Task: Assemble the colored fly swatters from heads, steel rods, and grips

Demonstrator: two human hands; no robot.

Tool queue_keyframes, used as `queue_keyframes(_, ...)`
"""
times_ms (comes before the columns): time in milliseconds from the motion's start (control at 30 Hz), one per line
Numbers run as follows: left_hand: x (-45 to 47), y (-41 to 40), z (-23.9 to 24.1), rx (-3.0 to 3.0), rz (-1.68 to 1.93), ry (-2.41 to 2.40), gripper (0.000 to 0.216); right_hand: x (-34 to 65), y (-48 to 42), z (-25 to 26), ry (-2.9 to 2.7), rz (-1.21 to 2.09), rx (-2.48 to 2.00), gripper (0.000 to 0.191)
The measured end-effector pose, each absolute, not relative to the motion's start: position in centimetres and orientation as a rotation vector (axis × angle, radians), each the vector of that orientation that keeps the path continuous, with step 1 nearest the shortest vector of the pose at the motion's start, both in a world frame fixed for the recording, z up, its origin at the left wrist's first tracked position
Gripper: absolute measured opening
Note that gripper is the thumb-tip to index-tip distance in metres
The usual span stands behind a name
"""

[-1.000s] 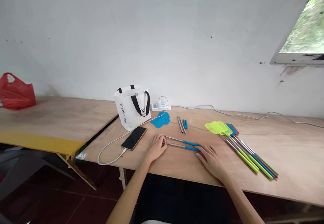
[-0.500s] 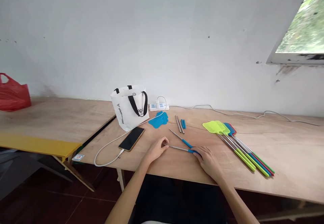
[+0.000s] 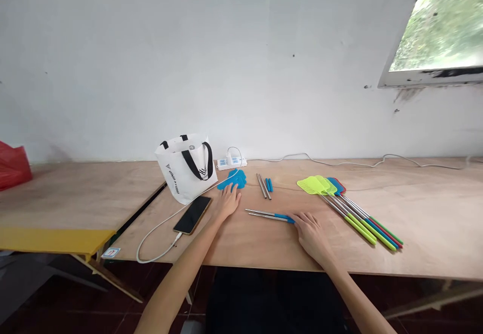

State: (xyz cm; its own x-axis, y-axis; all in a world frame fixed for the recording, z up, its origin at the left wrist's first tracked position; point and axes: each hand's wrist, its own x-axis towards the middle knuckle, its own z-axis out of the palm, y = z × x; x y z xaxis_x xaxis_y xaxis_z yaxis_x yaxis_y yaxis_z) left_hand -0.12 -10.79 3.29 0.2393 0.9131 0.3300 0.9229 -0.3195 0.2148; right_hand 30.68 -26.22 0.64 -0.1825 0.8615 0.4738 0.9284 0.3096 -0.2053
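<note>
Two metal rods with blue grips (image 3: 268, 216) lie side by side on the plywood table (image 3: 422, 233). My right hand (image 3: 311, 233) rests flat on the table, its fingertips touching the blue grip ends. My left hand (image 3: 227, 202) reaches forward with fingers spread, its tips at the stack of blue swatter heads (image 3: 233, 178). Neither hand holds anything. Two more bare rods (image 3: 261, 186) and two small blue grips (image 3: 268, 184) lie behind the pair.
A white tote bag (image 3: 186, 166) stands at the back left, a phone (image 3: 192, 215) on a white cable beside it. A power strip (image 3: 231, 161) sits by the wall. Several finished fly swatters (image 3: 349, 208) lie to the right. A red bag (image 3: 13, 165) is far left.
My left hand let go of the rod ends and moved forward to the blue swatter heads. The two rods now lie parallel again. The view has swung slightly right.
</note>
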Motion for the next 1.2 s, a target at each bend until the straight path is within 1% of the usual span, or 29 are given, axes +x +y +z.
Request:
queue_keyframes(67, 0.5, -9.3, 3.2, -2.416, -0.603, -1.861, 0.054, 30.6, -26.3, 0.5, -2.093, -0.193, -1.576, 0.054)
queue_keyframes(133, 0.9, -8.2, 3.1, -2.407, -0.544, -1.913, 0.054, 30.6, -26.3, 0.5, -2.098, -0.194, -1.567, 0.056)
queue_keyframes(233, 1.1, -7.7, 2.9, -2.414, -0.505, -1.924, 0.049, 30.6, -26.3, 0.4, -2.096, -0.199, -1.565, 0.058)
queue_keyframes(400, 0.9, -9.4, 2.7, -2.401, -0.601, -1.802, 0.037, 30.7, -26.1, 0.1, -2.099, -0.25, -1.562, 0.056)
queue_keyframes(567, 0.8, -10.7, 2.8, -2.339, -0.637, -1.804, 0.027, 30.7, -26.1, -0.2, -2.105, -0.268, -1.557, 0.059)
queue_keyframes(633, 0.9, -10.5, 2.8, -2.297, -0.661, -1.82, 0.03, 30.7, -26.1, -0.1, -2.107, -0.271, -1.554, 0.059)
queue_keyframes(700, 1.1, -10.1, 2.8, -2.223, -0.678, -1.88, 0.043, 30.7, -26.2, -0.1, -2.105, -0.286, -1.552, 0.059)
queue_keyframes(767, 1.2, -9.8, 3.0, -2.176, -0.62, -1.99, 0.06, 30.6, -26.2, 0.0, -2.107, -0.304, -1.549, 0.06)
queue_keyframes(800, 1.2, -9.7, 3.0, -2.177, -0.57, -2.038, 0.064, 30.6, -26.3, 0.1, -2.108, -0.312, -1.552, 0.06)
queue_keyframes(900, 1.0, -10.2, 3.3, -2.259, -0.445, -2.069, 0.059, 30.4, -26.4, 0.3, -2.109, -0.312, -1.582, 0.058)
queue_keyframes(1067, 0.1, -14.3, 3.6, -2.474, -0.359, -1.936, 0.055, 30.1, -26.6, 0.4, -2.026, -0.323, -1.716, 0.044)
queue_keyframes(1200, -1.3, -18.6, 4.4, -2.758, -0.333, -1.854, 0.057, 30.2, -26.7, 0.2, -1.961, -0.374, -1.784, 0.044)
